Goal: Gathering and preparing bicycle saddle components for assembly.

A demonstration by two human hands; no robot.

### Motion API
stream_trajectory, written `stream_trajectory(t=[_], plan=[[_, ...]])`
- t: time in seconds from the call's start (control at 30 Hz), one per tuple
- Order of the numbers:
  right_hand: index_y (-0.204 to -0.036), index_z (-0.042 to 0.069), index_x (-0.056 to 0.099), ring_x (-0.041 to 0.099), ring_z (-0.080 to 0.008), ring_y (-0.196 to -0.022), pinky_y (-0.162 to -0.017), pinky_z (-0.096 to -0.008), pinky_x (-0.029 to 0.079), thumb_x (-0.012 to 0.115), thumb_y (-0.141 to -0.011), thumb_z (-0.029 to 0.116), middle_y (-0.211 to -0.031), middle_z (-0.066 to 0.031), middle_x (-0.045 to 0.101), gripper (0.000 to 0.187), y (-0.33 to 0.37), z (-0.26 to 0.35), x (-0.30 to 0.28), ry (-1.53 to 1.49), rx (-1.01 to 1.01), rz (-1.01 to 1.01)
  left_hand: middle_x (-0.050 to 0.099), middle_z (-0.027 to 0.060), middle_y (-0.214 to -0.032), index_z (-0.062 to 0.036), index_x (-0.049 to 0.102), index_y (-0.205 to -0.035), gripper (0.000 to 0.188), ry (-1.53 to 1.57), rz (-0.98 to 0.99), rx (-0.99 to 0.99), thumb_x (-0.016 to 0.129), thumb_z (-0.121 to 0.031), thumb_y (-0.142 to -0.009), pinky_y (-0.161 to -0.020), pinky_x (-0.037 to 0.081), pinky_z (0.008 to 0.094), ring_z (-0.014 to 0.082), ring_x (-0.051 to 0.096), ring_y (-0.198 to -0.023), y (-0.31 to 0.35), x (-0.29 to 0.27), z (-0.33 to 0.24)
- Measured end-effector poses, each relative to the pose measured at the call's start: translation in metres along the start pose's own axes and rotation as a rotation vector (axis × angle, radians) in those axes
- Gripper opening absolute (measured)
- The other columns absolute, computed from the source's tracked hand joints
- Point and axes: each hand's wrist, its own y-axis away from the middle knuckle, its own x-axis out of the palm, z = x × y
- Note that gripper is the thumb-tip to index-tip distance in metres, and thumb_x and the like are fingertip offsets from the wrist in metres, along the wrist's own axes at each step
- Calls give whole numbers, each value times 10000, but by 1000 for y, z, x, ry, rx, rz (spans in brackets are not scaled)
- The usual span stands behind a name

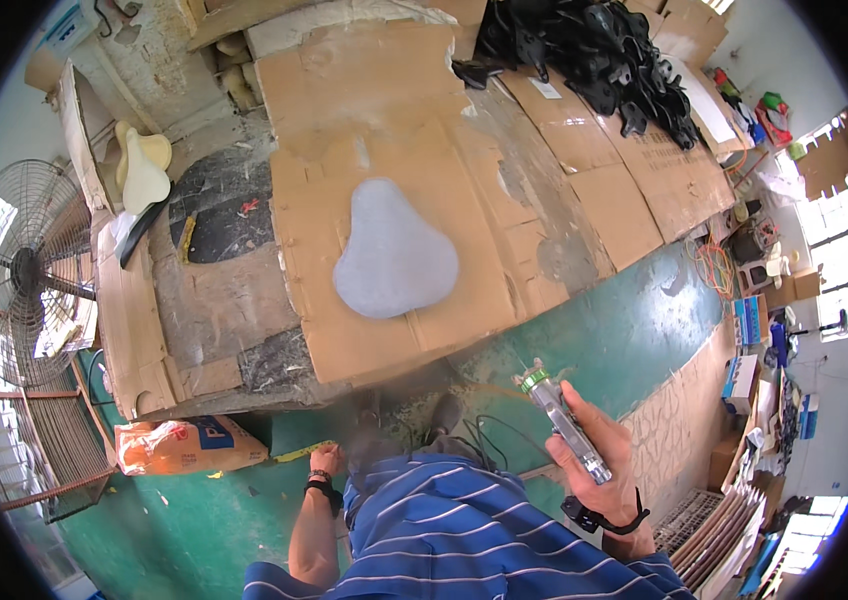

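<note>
My right hand [594, 440] is wrapped round a metal spray gun [566, 425] with a green ring at its front. The gun is raised in front of me, beyond the table's near edge, tilted toward the table. My left hand [325, 460] hangs low by my left side with fingers curled. A yellow strip [302, 452] runs up to that hand; whether the fingers grip it or it lies behind them, I cannot tell. On the cardboard sheet [314, 220] lies a grey, pear-shaped saddle pad [394, 255], flat, its narrow end pointing away. Neither hand touches it.
A heap of glossy black pieces [594, 60] covers the table's far right. Cream saddle-shaped pieces [144, 168] and another yellow strip [187, 240] are at the left. A wire-caged fan [29, 270] stands beyond. On the green floor are an orange-filled bag [189, 446] and hoses [504, 432].
</note>
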Motion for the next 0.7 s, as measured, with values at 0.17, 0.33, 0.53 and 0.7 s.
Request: stream_trajectory(t=[0.17, 0.33, 0.53, 0.7], plan=[[-1428, 17, 548, 677, -315, -830, -741, -334, 534, 749, -809, -44, -1011, -187, 684, 654, 20, -9, -19, -3, 88, 41, 707, 41, -757, -64, 762, -898, 277, -60, 3, -61, 691, -331, -915, -529, 522, 309, 169, 661, -639, 12, 1, 3], [-1410, 17, 568, 694, -331, -854, -742, -345, 539, 757, -805, -36, -1030, -198, 693, 636, 39, -14, -32, 28, 149, 48, 716, 58, -781, -61, 765, -909, 252, -46, 16, -59, 680, -298, -923, -550, 546, 323, 182, 679, -673, -2, -1, 9], [-1394, 16, 583, 701, -328, -848, -738, -344, 541, 764, -800, -31, -1027, -187, 703, 623, 43, -8, -34, 11, 206, 124, 715, 57, -750, -36, 769, -949, 183, -33, 65, 125, 672, -190, -926, -555, 536, 293, 157, 675, -647, -17, 5, -1], [-1437, 37, 547, 684, -318, -800, -703, -348, 532, 769, -784, -44, -969, -172, 690, 695, 33, -5, -27, 17, 75, 127, 717, 58, -752, 6, 746, -960, 226, 127, 50, 29, 669, -206, -935, -579, 540, 285, 137, 664, -635, -6, 12, -28]])
